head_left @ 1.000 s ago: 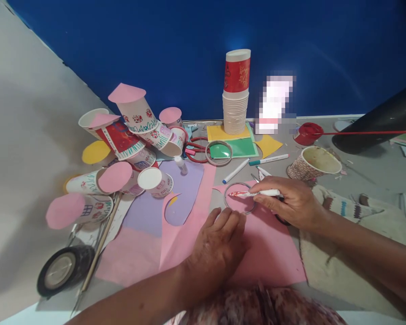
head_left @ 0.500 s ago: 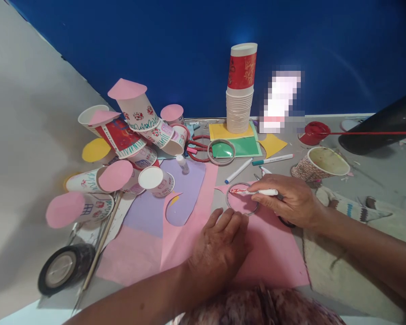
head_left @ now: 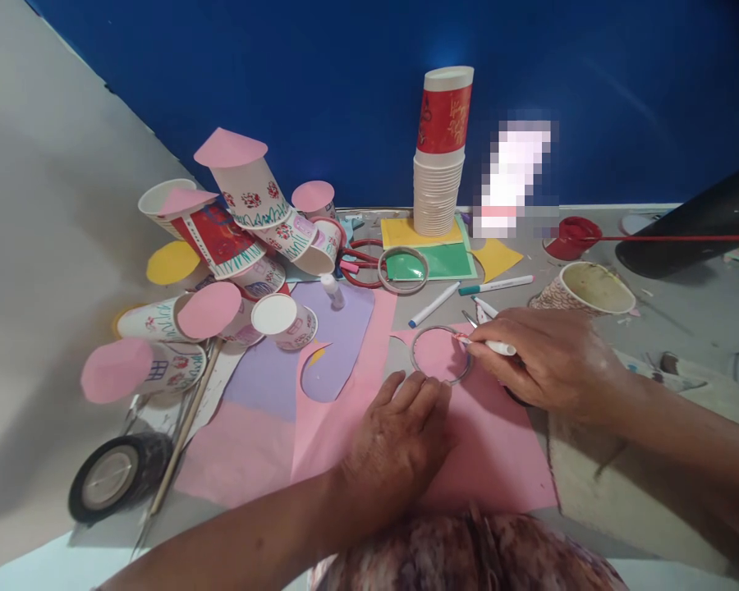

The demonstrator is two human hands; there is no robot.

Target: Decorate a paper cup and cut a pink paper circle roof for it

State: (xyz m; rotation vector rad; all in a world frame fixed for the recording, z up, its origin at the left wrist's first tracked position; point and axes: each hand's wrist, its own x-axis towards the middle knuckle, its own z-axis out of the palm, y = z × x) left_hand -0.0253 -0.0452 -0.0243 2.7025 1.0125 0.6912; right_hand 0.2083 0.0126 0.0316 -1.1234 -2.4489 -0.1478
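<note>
My right hand (head_left: 545, 357) is closed around a white marker pen (head_left: 500, 348), whose tip end points left at the upper right edge of a thin round ring (head_left: 414, 359). The ring lies on a sheet of pink paper (head_left: 493, 460). My left hand (head_left: 400, 435) rests palm down on the same sheet, fingers stretched out, with the fingertips at the ring's lower edge. Scissors (head_left: 469, 318), partly hidden, lie beneath my right hand. A blue-tipped marker (head_left: 434, 304) and a green-capped marker (head_left: 496, 286) lie just beyond the ring.
Decorated paper cups (head_left: 252, 190) with pink paper tops stand and lie at the left. A tall cup stack (head_left: 437, 193) rises at the back. Nearby are a tape roll (head_left: 402, 289), black tape (head_left: 104, 484), a glue stick (head_left: 332, 292), a patterned cup (head_left: 566, 287) and purple paper (head_left: 264, 382).
The marker has moved right along the ring, from its upper left part to its upper right edge, with my right hand. My left hand has stayed almost in place.
</note>
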